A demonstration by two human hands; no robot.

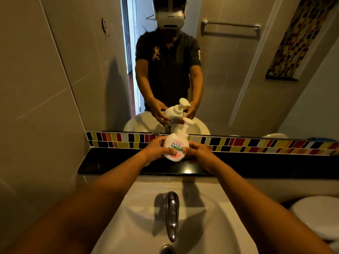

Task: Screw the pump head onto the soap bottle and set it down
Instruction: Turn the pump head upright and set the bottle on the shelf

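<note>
Soap bottle (173, 148), white with a pink and green label, sits upright between both hands above the black ledge (110, 162) at the far side of the sink; whether its base touches the ledge cannot be told. Its white pump head (186, 125) is on the neck, nozzle pointing right. The left hand (156, 147) wraps the bottle's left side with curled fingers, thumb across the lower label. The right hand (199, 151) closes on the right side, fingertips touching the label. Both forearms reach in from the near corners. Behind the ledge runs a strip of coloured mosaic tiles (256, 143), and above it a mirror (229, 79) reflects the person holding the bottle, a towel bar (231, 25) on the wall behind. Near the bottom, a chrome tap (172, 215) stands over the white basin (128, 217). A white toilet (319, 213) shows at the right edge.
</note>
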